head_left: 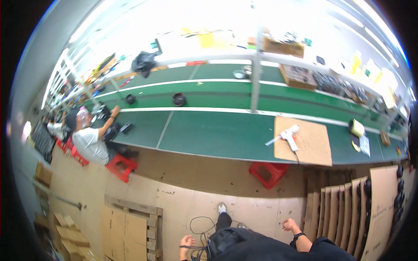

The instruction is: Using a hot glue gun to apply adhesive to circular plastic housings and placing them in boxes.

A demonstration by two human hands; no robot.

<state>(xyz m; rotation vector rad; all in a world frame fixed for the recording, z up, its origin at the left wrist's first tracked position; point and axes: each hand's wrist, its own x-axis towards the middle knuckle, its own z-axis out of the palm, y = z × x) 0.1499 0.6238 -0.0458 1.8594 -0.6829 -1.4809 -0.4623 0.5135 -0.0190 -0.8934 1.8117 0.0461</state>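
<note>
Head view showed you walking toward the green bench (209, 135), your left hand (187, 242) gripping the black cable (201, 226) low by your leg and your right hand (289, 225) fisted empty, so untangling it probably came next.

Long green workbench (209, 135), red stools (268, 173)

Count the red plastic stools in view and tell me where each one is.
2 show clearly. One red stool stands unoccupied on the floor below the cardboard sheet on the green bench. The other red stool is beside the seated co-worker; red behind that person may be more.
</note>
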